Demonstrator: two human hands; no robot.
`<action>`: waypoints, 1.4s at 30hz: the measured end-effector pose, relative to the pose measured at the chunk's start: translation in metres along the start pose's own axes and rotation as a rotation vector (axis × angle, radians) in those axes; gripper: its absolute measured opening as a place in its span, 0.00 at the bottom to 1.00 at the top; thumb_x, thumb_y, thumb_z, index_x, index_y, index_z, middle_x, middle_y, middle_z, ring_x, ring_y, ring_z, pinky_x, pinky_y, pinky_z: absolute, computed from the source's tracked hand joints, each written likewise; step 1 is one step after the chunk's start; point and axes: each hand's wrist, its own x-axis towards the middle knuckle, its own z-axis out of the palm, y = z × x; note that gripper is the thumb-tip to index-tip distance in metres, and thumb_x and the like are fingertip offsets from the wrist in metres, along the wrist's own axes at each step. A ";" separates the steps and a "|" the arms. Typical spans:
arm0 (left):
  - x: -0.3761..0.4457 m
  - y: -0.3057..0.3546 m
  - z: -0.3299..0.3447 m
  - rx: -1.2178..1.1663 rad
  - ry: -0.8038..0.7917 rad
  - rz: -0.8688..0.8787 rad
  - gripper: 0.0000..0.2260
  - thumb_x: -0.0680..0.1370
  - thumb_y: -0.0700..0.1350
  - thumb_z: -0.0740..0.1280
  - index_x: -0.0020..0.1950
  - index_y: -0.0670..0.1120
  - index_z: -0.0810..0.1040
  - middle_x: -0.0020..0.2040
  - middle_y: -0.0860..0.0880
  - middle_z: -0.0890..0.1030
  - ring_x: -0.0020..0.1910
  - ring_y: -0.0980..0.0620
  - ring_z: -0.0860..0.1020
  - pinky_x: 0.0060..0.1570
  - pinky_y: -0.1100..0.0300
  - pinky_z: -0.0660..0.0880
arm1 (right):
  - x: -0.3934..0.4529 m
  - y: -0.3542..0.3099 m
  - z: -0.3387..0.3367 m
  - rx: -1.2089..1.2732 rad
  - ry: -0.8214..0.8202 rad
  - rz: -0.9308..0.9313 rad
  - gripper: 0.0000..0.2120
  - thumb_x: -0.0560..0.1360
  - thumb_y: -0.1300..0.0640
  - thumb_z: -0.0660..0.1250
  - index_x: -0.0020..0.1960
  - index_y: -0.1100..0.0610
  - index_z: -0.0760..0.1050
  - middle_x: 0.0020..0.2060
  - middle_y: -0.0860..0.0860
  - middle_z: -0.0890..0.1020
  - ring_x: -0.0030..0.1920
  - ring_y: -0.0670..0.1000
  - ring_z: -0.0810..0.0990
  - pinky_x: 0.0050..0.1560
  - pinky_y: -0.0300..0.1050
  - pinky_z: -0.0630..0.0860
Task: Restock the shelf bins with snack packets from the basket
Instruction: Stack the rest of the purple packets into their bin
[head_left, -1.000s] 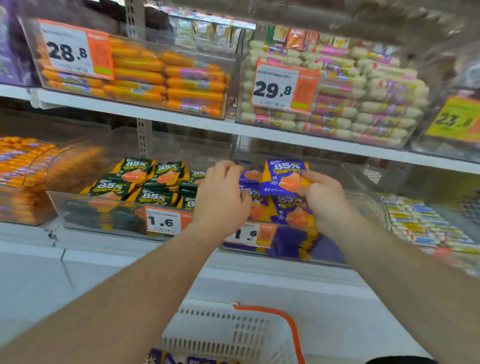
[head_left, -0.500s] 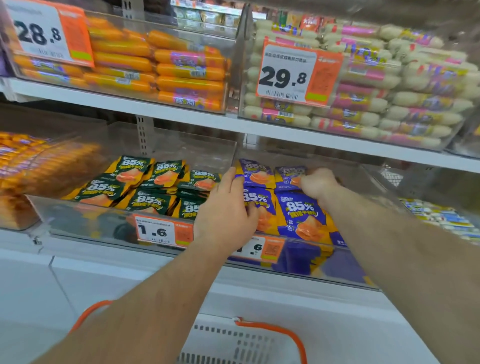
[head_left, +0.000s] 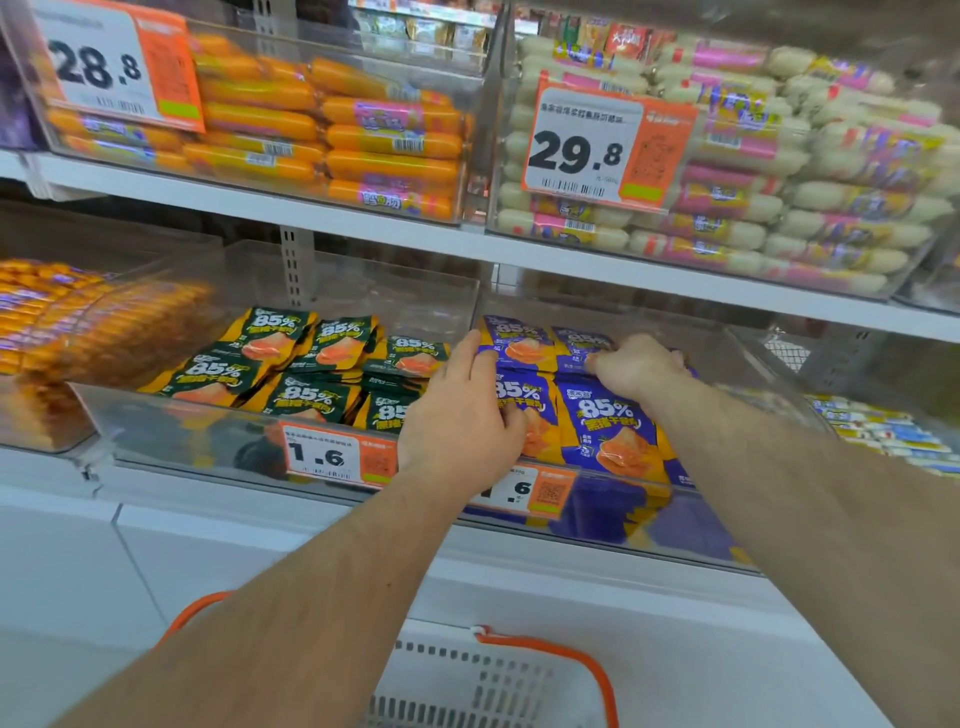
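left hand (head_left: 462, 415), right hand (head_left: 636, 364) on purple packets (head_left: 605, 421)

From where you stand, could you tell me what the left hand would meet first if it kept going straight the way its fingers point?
Probably the rear blue packet: the left hand lies on the front blue packets, fingers aimed up and back into the bin. Depth is unclear.

- Blue snack packets (head_left: 605, 426) marked 85%, with yellow edges and an orange picture, lie overlapping in the clear shelf bin (head_left: 691, 525) at 3 o'clock of the green packets
- White slotted basket (head_left: 483, 686) with orange handles sits at 6 o'clock, below the shelf
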 end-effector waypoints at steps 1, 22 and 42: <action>0.000 -0.001 0.000 -0.016 -0.011 -0.001 0.28 0.78 0.55 0.62 0.75 0.48 0.62 0.79 0.53 0.54 0.73 0.51 0.63 0.63 0.49 0.72 | -0.007 -0.001 -0.002 -0.032 0.057 -0.011 0.21 0.75 0.45 0.65 0.62 0.57 0.76 0.62 0.59 0.76 0.66 0.61 0.68 0.58 0.50 0.68; -0.197 -0.147 0.055 -0.252 -0.475 -0.456 0.13 0.79 0.44 0.62 0.63 0.50 0.74 0.55 0.50 0.79 0.44 0.49 0.78 0.43 0.55 0.75 | -0.213 0.038 0.254 -0.026 -0.655 -0.301 0.13 0.76 0.59 0.61 0.33 0.54 0.66 0.32 0.52 0.71 0.34 0.53 0.71 0.34 0.45 0.69; -0.228 -0.185 0.112 -0.266 -0.688 -0.651 0.11 0.80 0.42 0.60 0.61 0.52 0.74 0.49 0.57 0.76 0.36 0.64 0.76 0.41 0.61 0.76 | -0.270 0.106 0.386 0.561 -0.769 0.984 0.23 0.77 0.65 0.66 0.70 0.64 0.67 0.43 0.58 0.79 0.35 0.52 0.75 0.30 0.46 0.71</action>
